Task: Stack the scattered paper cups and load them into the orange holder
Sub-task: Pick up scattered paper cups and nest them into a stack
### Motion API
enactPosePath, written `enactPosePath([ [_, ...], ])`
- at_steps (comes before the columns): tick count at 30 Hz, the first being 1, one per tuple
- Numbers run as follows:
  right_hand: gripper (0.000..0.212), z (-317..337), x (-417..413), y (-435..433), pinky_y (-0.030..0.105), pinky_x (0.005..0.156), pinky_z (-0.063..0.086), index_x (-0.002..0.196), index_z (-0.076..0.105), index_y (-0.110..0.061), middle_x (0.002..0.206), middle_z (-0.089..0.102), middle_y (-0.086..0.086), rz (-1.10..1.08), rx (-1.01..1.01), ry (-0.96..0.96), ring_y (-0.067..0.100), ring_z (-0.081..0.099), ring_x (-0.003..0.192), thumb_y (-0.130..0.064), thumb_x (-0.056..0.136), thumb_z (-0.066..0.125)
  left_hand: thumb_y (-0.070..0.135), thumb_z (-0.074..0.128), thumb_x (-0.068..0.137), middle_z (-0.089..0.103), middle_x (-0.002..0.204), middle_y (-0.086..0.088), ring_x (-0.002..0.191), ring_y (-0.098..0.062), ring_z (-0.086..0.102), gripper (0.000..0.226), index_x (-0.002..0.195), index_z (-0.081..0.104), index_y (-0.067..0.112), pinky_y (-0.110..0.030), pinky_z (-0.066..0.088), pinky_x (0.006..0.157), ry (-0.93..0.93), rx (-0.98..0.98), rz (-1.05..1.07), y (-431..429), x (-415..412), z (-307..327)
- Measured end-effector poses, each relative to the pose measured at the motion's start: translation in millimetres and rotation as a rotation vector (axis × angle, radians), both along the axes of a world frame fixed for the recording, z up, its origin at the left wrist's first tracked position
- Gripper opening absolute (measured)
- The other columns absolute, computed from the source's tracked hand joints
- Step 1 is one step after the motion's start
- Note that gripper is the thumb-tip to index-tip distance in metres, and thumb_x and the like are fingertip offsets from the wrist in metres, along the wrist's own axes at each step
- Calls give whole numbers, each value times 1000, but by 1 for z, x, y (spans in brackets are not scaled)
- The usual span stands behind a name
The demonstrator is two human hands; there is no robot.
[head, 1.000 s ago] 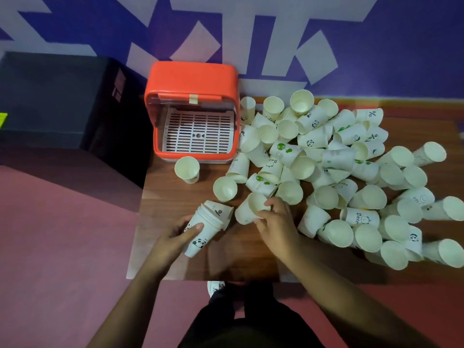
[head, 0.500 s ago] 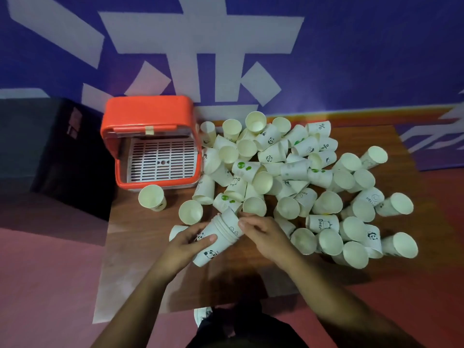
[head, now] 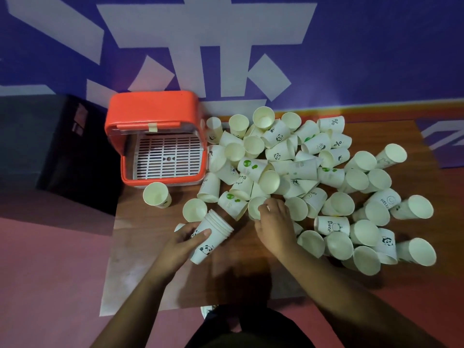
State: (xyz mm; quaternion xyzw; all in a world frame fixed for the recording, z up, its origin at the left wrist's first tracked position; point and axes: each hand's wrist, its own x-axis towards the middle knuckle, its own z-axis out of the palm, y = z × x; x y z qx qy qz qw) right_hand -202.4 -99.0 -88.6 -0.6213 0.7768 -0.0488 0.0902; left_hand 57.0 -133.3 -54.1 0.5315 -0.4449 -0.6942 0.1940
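My left hand (head: 184, 243) grips a stack of several nested white paper cups (head: 212, 236), tilted with the rims pointing up and right. To its right, my right hand (head: 275, 226) reaches into the pile, its fingers curled on the rim of a single cup (head: 254, 206). A large pile of scattered paper cups (head: 311, 172) covers the table's middle and right. The orange holder (head: 150, 114) stands at the back left, lid raised, with a white slatted grid (head: 167, 156) inside and no cups in it.
One lone cup (head: 157, 194) lies in front of the holder, another (head: 194, 209) beside the stack. A dark box (head: 50, 144) sits left of the wooden table (head: 140, 234). A blue wall with white shapes rises behind. Pink floor surrounds the table.
The cup my right hand held has gone onto the stack in my left hand. My right hand then moved up and right to another cup in the pile.
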Motion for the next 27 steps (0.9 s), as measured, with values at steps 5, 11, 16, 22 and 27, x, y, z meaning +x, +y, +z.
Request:
enactPosePath([
  [5, 10, -20, 2, -3, 43, 80, 50, 73, 73, -13, 95, 62, 9, 86, 107, 157, 31, 56, 91, -9, 66, 79, 54, 83, 73, 78, 102, 1, 94, -17, 75, 57, 119, 76, 20, -28, 56, 77, -3, 14, 47, 9, 4, 4],
  [11, 12, -6, 4, 15, 45, 86, 51, 74, 74, -12, 108, 63, 7, 4, -127, -241, 29, 59, 97, -10, 68, 85, 58, 81, 67, 80, 106, -5, 92, -18, 76, 62, 118, 76, 23, -27, 56, 75, -9, 30, 33, 15, 10, 4],
  [16, 13, 54, 4, 27, 29, 103, 39, 73, 71, -18, 132, 53, -10, -396, -41, -984, 2, 49, 124, -26, 77, 81, 49, 82, 75, 79, 108, -3, 94, -16, 76, 49, 116, 76, 25, -23, 55, 76, 14, 14, -5, 17, 6, 8],
  [22, 13, 85, 5, 59, 25, 95, 48, 87, 72, -12, 116, 71, -8, -470, -118, -1224, 6, 63, 114, -21, 81, 79, 15, 77, 91, 80, 104, 5, 93, -9, 76, 29, 120, 74, 18, -19, 58, 75, 52, 0, -153, 22, -15, 13],
  [27, 76, 84, 14, 85, 25, 91, 53, 136, 52, -30, 117, 70, -9, -544, -75, -1291, 7, 66, 109, -36, 68, 87, 40, 85, 74, 79, 109, 6, 103, -14, 76, 53, 122, 72, 23, -25, 59, 84, 103, -28, -253, 34, -30, 13],
])
